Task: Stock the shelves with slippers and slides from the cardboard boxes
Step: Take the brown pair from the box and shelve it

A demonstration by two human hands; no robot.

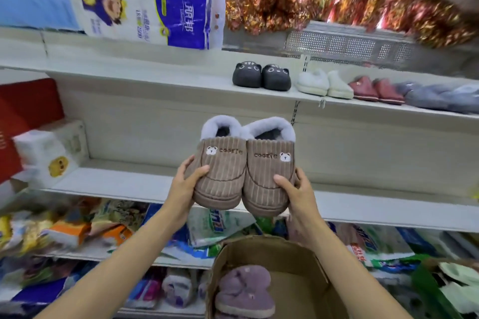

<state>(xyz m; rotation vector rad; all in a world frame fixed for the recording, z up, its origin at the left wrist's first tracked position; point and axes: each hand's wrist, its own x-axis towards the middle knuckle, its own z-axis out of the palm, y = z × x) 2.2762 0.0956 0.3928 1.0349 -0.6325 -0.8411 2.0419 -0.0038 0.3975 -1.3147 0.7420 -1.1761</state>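
Brown slippers point(243, 176) held up side by side before the middle shelf point(388, 204), left hand point(185, 184) clasping the left one, right hand point(298, 191) clasping the right one. Purple slippers point(245, 290) lying in the cardboard box point(298, 254) below. Black slippers point(261, 76) sitting on the upper shelf point(155, 80), beside white slippers point(324, 84).

— Where does the head camera look from?
— From the person's head, forward and down, close over both forearms; the left hand point(187, 184) and right hand point(298, 189) sit mid-frame.
— Beyond them?
— The shelves point(145, 80), faced nearly square-on.
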